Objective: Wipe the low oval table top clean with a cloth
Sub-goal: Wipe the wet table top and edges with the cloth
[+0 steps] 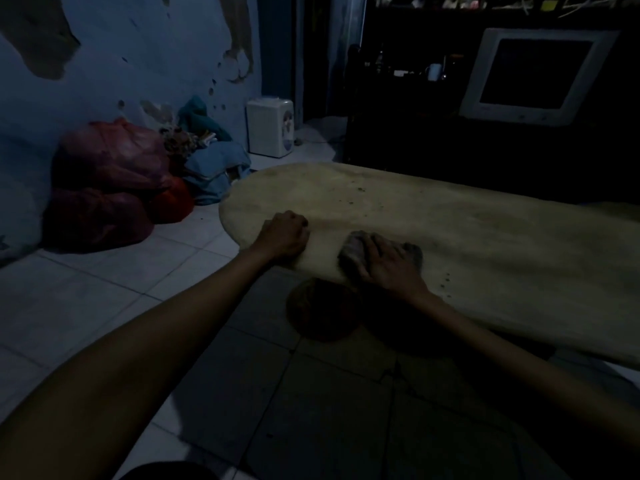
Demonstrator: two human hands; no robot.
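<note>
Table top [433, 216], pale and oval, spans from centre toward three o'clock; the right hand [388, 261] presses flat, fingers spread, on the cloth [349, 251] near its near edge. The left hand [285, 235], fingers curled and holding nothing, braces at nine o'clock. Wiping appears underway; next likely calls for sweeping toward the specks at twelve o'clock.

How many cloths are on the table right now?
1. The cloth lies near the table's near edge, under the right hand. The left hand rests curled on the rim, apparently holding none; the dim light could hide another.
</note>
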